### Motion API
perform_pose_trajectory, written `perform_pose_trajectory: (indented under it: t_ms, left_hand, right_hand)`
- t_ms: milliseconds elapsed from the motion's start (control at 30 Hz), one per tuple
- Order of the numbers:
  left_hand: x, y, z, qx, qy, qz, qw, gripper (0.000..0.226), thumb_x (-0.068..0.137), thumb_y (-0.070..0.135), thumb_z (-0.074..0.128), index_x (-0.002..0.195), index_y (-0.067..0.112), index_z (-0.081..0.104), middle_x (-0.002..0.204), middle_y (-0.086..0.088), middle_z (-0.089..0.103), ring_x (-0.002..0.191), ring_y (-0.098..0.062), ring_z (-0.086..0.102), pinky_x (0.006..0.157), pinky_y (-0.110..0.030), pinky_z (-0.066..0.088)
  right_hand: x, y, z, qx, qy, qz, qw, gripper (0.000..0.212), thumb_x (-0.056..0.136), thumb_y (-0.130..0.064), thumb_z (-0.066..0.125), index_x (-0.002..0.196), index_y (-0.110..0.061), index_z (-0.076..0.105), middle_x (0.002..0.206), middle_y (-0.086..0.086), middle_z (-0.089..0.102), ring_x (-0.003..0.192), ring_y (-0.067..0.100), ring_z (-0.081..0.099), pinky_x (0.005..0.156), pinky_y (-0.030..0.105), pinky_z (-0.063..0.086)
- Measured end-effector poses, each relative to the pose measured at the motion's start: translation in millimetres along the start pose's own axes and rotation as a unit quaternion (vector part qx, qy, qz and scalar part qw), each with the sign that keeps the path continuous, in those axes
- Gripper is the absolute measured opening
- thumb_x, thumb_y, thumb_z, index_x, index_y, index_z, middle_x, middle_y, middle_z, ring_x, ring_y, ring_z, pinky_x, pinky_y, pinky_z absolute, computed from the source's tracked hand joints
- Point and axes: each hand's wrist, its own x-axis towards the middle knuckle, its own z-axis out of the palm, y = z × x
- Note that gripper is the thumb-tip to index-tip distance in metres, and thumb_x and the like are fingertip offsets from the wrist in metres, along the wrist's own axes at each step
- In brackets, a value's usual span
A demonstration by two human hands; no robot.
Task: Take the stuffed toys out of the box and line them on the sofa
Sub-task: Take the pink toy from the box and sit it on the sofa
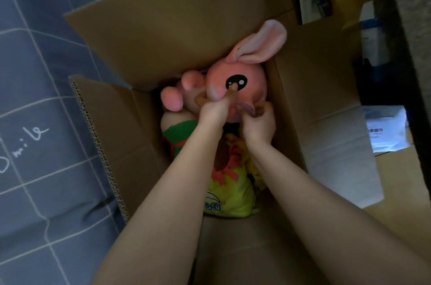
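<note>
Both my arms reach down into an open cardboard box (163, 35). A pink stuffed rabbit (247, 74) with a long ear and a round black eye lies at the far end inside it. My left hand (214, 107) grips the rabbit's face, thumb on the eye. My right hand (258, 121) pinches the underside of its head. Beneath my arms lie a yellow stuffed toy (231, 198) with orange trim and a toy in a green garment (179, 135), both partly hidden.
The sofa (35, 98), covered in dark blue fabric with a white grid, runs along the left of the box. The box flaps stand open at left and right. Papers and a white packet (387, 130) lie on cardboard to the right.
</note>
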Motion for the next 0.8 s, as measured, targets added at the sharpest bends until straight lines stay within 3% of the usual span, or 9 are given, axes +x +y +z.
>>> perform_pose_trajectory:
  t_ms: [133, 200, 300, 367, 567, 700, 800]
  left_hand:
    - [-10, -3, -8, -0.012, -0.008, 0.014, 1.0, 0.088, 0.068, 0.062, 0.068, 0.136, 0.016, 0.038, 0.122, -0.017, 0.06, 0.105, -0.038, 0.062, 0.091, -0.046, 0.054]
    - [-15, -3, -15, -0.019, -0.013, 0.016, 1.0, 0.088, 0.069, 0.062, 0.069, 0.135, 0.012, 0.042, 0.128, -0.018, 0.058, 0.112, -0.038, 0.059, 0.094, -0.048, 0.052]
    - [-37, 0, -27, -0.063, -0.026, 0.031, 0.997, 0.104, 0.06, 0.061, 0.075, 0.142, 0.013, 0.031, 0.14, -0.01, 0.047, 0.12, -0.03, 0.053, 0.099, -0.047, 0.048]
    - [-53, 3, -36, -0.055, -0.023, 0.065, 0.996, 0.117, 0.047, 0.068, 0.072, 0.145, 0.024, 0.025, 0.148, -0.008, 0.037, 0.127, -0.029, 0.047, 0.103, -0.046, 0.045]
    - [-117, 36, -90, -0.029, -0.065, 0.159, 0.985, 0.109, 0.048, 0.076, 0.067, 0.143, 0.036, 0.032, 0.153, -0.002, 0.031, 0.134, -0.022, 0.041, 0.107, -0.045, 0.041]
    - [-187, 73, -137, 0.051, 0.017, 0.2, 0.978, 0.094, 0.063, 0.073, 0.062, 0.143, 0.033, 0.034, 0.15, -0.003, 0.025, 0.134, -0.026, 0.035, 0.109, -0.041, 0.035]
    - [-247, 98, -181, 0.043, 0.055, 0.26, 0.963, 0.102, 0.05, 0.083, 0.055, 0.133, 0.026, 0.046, 0.142, -0.002, 0.036, 0.129, -0.024, 0.042, 0.109, -0.046, 0.036]
  right_hand:
    - [-9, -6, -4, -0.02, 0.013, -0.041, 0.999, 0.026, 0.074, -0.031, 0.072, 0.083, -0.021, 0.05, 0.094, 0.01, 0.062, 0.093, 0.027, 0.059, 0.075, 0.024, 0.046]
    - [-24, -15, -14, -0.015, 0.004, -0.08, 0.997, 0.023, 0.077, -0.025, 0.072, 0.086, -0.013, 0.055, 0.08, 0.001, 0.059, 0.079, 0.016, 0.056, 0.067, 0.004, 0.039]
    - [-54, -32, -31, -0.024, -0.005, -0.141, 0.99, 0.02, 0.079, -0.015, 0.072, 0.09, -0.006, 0.058, 0.077, 0.0, 0.055, 0.064, 0.002, 0.045, 0.064, -0.005, 0.03]
    - [-72, -42, -42, -0.012, -0.016, -0.171, 0.985, 0.017, 0.078, -0.015, 0.072, 0.085, -0.014, 0.056, 0.075, -0.004, 0.054, 0.066, 0.006, 0.047, 0.062, 0.0, 0.033]
    - [-126, -104, -86, -0.064, -0.034, -0.293, 0.953, 0.015, 0.081, -0.025, 0.07, 0.087, -0.02, 0.058, 0.078, -0.004, 0.054, 0.071, 0.01, 0.046, 0.061, 0.009, 0.035]
    - [-173, -176, -112, -0.119, -0.045, -0.357, 0.925, 0.022, 0.08, -0.027, 0.07, 0.097, -0.015, 0.062, 0.085, -0.002, 0.056, 0.08, 0.016, 0.051, 0.061, 0.017, 0.034]
    - [-215, -233, -133, -0.132, -0.077, -0.397, 0.905, 0.026, 0.079, -0.03, 0.071, 0.101, -0.017, 0.063, 0.092, 0.003, 0.062, 0.087, 0.018, 0.056, 0.063, 0.024, 0.043]
